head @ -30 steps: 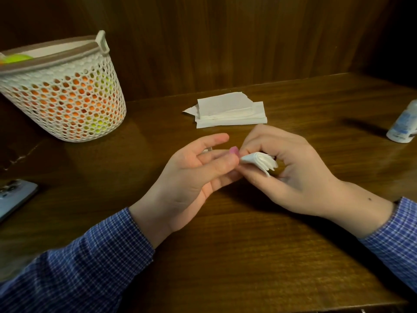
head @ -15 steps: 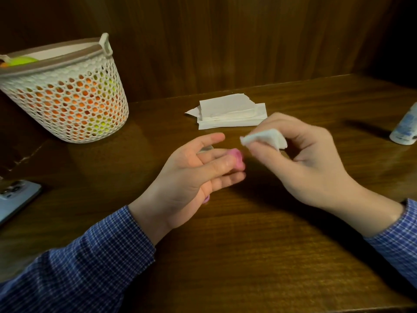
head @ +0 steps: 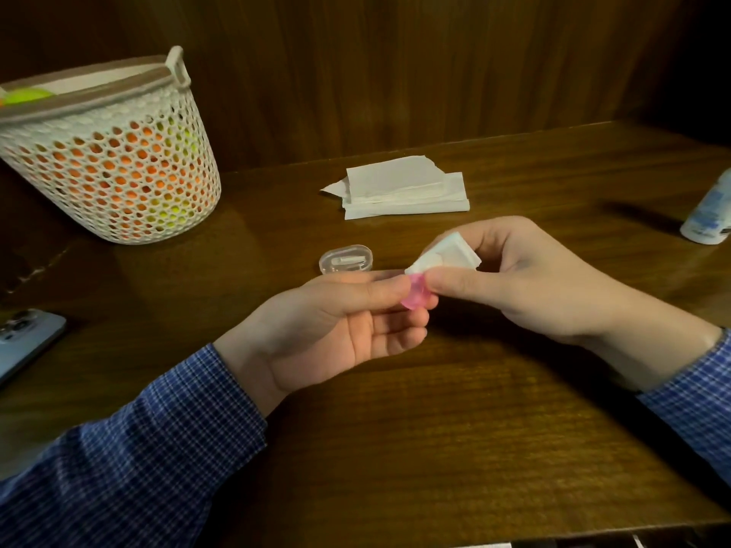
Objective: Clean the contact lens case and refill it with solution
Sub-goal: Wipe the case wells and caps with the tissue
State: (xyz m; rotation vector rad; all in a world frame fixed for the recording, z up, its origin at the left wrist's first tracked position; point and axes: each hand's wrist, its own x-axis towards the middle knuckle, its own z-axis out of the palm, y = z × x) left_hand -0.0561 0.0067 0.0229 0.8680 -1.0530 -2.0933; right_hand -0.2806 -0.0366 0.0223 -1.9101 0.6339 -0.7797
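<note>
Table (head: pixel 455 448) – dark wood, glossy. Basket (head: pixel 118 172) – perforated plastic, matt. Lens case (head: pixel 415 296) – translucent pink plastic. Tissue stack (head: pixel 403 191) – white paper, matt.

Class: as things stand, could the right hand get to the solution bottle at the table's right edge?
Probably yes: bare table lies between the right hand and the bottle, but that hand holds a folded tissue.

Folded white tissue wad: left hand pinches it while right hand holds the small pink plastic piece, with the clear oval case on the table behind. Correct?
Hands are swapped. The head view shows the right hand pinching the folded white tissue wad and the left hand holding the small pink plastic piece. The clear oval case does sit on the wooden table behind.
</note>
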